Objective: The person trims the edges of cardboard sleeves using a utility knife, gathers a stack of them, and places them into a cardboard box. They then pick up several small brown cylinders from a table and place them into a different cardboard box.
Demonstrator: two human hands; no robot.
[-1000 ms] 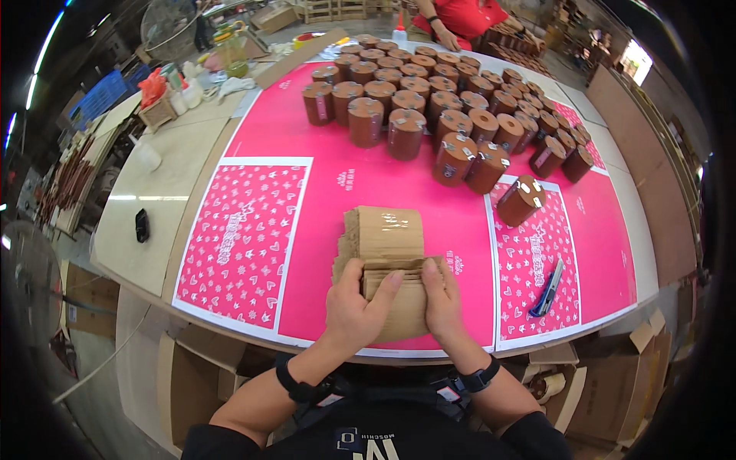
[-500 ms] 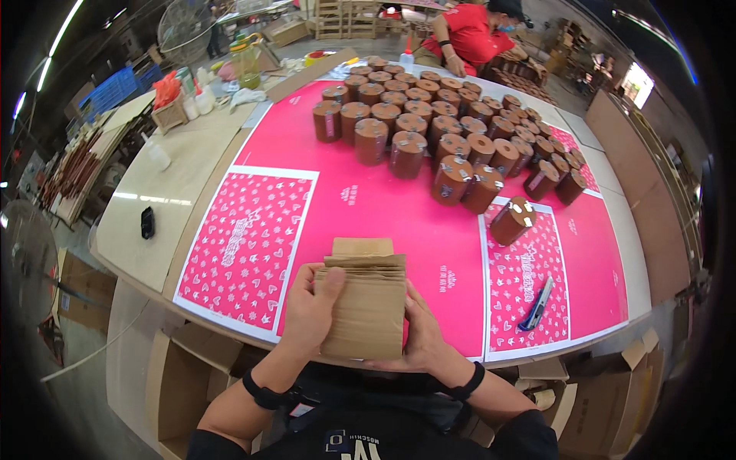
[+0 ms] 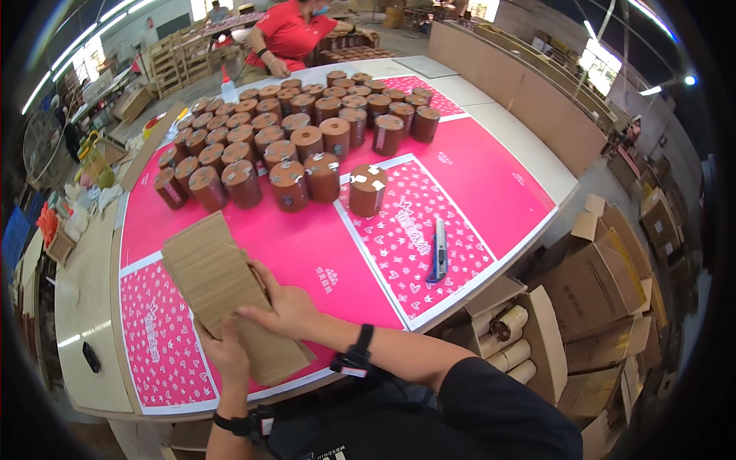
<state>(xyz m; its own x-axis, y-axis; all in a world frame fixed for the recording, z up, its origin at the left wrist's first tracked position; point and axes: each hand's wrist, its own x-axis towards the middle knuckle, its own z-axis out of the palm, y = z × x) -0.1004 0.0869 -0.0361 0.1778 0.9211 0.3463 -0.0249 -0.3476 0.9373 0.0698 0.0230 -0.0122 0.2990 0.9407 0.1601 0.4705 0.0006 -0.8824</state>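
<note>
- Cardboard stack is now slanting, one end pointing to 11 o'clock and the other to 5 o'clock, where half a second ago it was standing straight in view with its layered edges showing; now it is showing broad flat faces. The whole view is also swinging toward the right.
- Left hand is grasping the stack from 7 o'clock, its thumb pressing near the middle; the fingertips behind are hiding, so their grip I cannot tell.
- Right hand is grasping from 3 o'clock, thumb lying on the face and fingers stretching along the edge. Both hands are sharing the stack, so its angle is apparently being adjusted; whether it is touching the table, I cannot tell.
- Near table edge is running close by the stack's 5 o'clock end, leaving little margin on that side.
- Plain pink sheeting is stretching from 1 to 2 o'clock, giving the right hand some room.
- Beyond it, brown cylinders are crowding 12 to 1 o'clock, a lone white-patched cylinder is standing at 2 o'clock, and a blue utility knife is lying between 2 and 3 o'clock.
- Open carton with pale rolls is sitting past the edge at 3 o'clock.
</note>
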